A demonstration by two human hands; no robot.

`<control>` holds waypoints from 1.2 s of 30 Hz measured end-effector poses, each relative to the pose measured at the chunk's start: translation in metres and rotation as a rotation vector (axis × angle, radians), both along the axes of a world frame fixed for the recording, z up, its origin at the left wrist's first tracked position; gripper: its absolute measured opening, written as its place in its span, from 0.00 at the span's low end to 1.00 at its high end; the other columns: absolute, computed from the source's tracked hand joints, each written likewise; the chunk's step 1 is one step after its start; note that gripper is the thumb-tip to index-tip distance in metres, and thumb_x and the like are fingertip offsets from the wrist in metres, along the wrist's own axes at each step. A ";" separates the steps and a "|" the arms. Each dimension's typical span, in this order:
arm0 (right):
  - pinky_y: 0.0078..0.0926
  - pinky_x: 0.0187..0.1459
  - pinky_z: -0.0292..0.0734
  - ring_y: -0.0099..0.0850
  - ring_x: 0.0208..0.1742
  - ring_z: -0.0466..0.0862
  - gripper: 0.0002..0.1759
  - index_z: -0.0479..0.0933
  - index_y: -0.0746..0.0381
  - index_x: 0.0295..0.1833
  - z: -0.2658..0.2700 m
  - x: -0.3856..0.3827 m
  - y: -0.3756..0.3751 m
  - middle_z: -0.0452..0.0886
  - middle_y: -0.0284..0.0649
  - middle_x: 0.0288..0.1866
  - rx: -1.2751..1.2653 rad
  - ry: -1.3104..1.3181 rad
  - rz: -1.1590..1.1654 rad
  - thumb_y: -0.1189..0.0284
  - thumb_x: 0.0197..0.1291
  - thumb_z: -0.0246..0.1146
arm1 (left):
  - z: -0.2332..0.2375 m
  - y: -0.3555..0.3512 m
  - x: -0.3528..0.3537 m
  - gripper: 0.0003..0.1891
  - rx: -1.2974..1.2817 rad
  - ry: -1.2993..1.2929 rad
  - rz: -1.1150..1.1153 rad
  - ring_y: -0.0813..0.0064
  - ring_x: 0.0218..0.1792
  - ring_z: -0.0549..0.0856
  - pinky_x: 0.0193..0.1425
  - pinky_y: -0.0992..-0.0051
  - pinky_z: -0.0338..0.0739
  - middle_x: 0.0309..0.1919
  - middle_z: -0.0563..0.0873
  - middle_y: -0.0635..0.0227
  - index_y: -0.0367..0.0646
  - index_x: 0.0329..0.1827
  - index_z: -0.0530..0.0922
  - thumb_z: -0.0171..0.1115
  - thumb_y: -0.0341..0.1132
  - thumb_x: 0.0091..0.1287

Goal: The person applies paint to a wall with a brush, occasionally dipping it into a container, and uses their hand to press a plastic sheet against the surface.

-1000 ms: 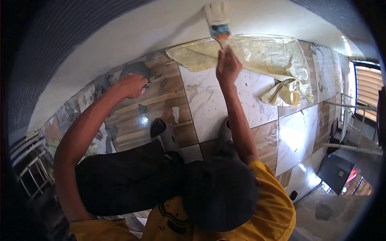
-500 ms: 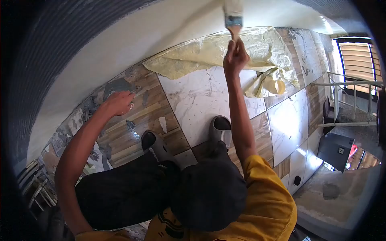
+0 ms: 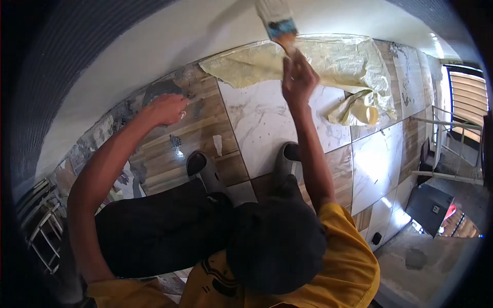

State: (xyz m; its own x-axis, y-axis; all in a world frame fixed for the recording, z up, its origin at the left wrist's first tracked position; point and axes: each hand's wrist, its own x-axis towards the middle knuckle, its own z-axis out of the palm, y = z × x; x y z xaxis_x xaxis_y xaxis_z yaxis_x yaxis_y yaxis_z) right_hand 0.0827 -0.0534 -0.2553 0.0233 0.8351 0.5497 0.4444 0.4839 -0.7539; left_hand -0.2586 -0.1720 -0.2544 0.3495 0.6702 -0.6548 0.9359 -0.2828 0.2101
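Note:
My right hand [image 3: 300,82] is closed around the wooden handle of a wide paintbrush [image 3: 277,21]. The brush has a blue-green ferrule and pale bristles that point up over the white wall [image 3: 200,32]. Away to the left, my left hand [image 3: 167,109] hangs over the wood-look floor tiles, empty, with its fingers loosely bent and a ring on one finger. Beneath and beyond the right hand, a crumpled yellowish sheet [image 3: 339,61] lies along the foot of the wall.
A roll of tape [image 3: 371,116] sits by the sheet's folded end. My shoes [image 3: 205,172] stand on marble-look and wood-look tiles [image 3: 262,113]. At the right are a metal frame [image 3: 452,123], a dark box [image 3: 430,205] and a slatted window [image 3: 467,97]. Grey patches stain the floor near the wall.
The brush has swung left and tilted along the wall, with my right hand turning. My left hand has shifted a little right and up in view. The whole view has shifted slightly.

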 end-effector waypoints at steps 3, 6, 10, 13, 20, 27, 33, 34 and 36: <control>0.37 0.34 0.80 0.46 0.31 0.88 0.15 0.82 0.70 0.50 -0.032 -0.022 0.004 0.85 0.55 0.32 -0.188 -0.093 0.019 0.69 0.65 0.68 | 0.009 0.006 0.007 0.22 -0.035 0.004 0.007 0.48 0.56 0.81 0.60 0.54 0.77 0.53 0.81 0.50 0.37 0.63 0.74 0.61 0.39 0.70; 0.42 0.34 0.78 0.56 0.33 0.85 0.13 0.81 0.69 0.45 -0.088 -0.011 -0.027 0.82 0.60 0.31 -0.303 -0.359 0.021 0.68 0.65 0.67 | 0.015 0.009 0.008 0.23 0.004 -0.047 0.054 0.47 0.56 0.81 0.60 0.53 0.76 0.52 0.81 0.50 0.37 0.63 0.74 0.61 0.40 0.69; 0.37 0.29 0.75 0.40 0.25 0.82 0.10 0.82 0.67 0.45 -0.058 0.009 -0.046 0.80 0.50 0.24 -0.289 -0.169 -0.023 0.70 0.66 0.65 | 0.008 0.002 0.002 0.23 -0.022 -0.050 0.054 0.47 0.56 0.81 0.60 0.53 0.76 0.52 0.81 0.50 0.37 0.63 0.74 0.61 0.40 0.70; 0.30 0.28 0.72 0.25 0.23 0.77 0.13 0.82 0.70 0.48 -0.030 0.012 -0.020 0.77 0.43 0.21 -0.102 0.031 -0.137 0.70 0.67 0.64 | -0.003 -0.003 -0.009 0.22 -0.042 0.001 0.008 0.48 0.56 0.81 0.59 0.53 0.76 0.52 0.81 0.51 0.37 0.63 0.74 0.61 0.40 0.70; 0.41 0.31 0.76 0.50 0.28 0.84 0.14 0.82 0.68 0.50 -0.112 0.062 0.025 0.83 0.53 0.28 -0.282 -0.378 -0.157 0.68 0.66 0.65 | 0.010 0.014 0.005 0.23 -0.032 0.028 0.016 0.48 0.58 0.80 0.61 0.54 0.76 0.55 0.80 0.51 0.36 0.64 0.74 0.61 0.40 0.70; 0.36 0.40 0.82 0.46 0.37 0.90 0.16 0.82 0.70 0.52 -0.056 0.043 -0.034 0.86 0.56 0.35 -0.245 -0.145 -0.105 0.70 0.63 0.68 | 0.006 0.009 0.005 0.24 -0.047 0.021 0.028 0.48 0.58 0.80 0.62 0.53 0.75 0.56 0.80 0.51 0.37 0.66 0.73 0.62 0.39 0.69; 0.33 0.36 0.79 0.41 0.32 0.88 0.17 0.81 0.72 0.54 -0.047 -0.039 0.007 0.85 0.57 0.33 -0.121 -0.050 -0.025 0.70 0.67 0.66 | 0.007 0.021 0.013 0.23 -0.059 0.060 -0.022 0.49 0.58 0.80 0.62 0.54 0.76 0.57 0.79 0.52 0.38 0.64 0.73 0.62 0.38 0.69; 0.41 0.36 0.81 0.55 0.36 0.86 0.15 0.81 0.71 0.51 -0.064 -0.044 0.004 0.85 0.58 0.36 -0.132 0.005 0.004 0.70 0.67 0.65 | 0.006 0.021 0.014 0.23 -0.056 0.062 -0.022 0.49 0.58 0.80 0.62 0.54 0.76 0.57 0.79 0.52 0.38 0.64 0.73 0.62 0.38 0.69; 0.44 0.35 0.79 0.55 0.34 0.85 0.13 0.81 0.69 0.48 -0.094 -0.043 -0.007 0.84 0.57 0.34 -0.210 -0.159 -0.019 0.69 0.68 0.65 | 0.008 0.023 0.012 0.22 0.041 -0.019 -0.048 0.50 0.58 0.80 0.62 0.54 0.76 0.57 0.79 0.52 0.38 0.64 0.73 0.61 0.37 0.69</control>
State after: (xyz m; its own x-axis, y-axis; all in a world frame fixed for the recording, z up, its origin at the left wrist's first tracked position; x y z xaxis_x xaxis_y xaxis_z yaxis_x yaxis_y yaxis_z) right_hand 0.0400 -0.0602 -0.3489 -0.0331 0.9314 0.3625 0.5728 0.3149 -0.7568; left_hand -0.2463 -0.1494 -0.2468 0.3934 0.6788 -0.6200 0.9173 -0.3355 0.2146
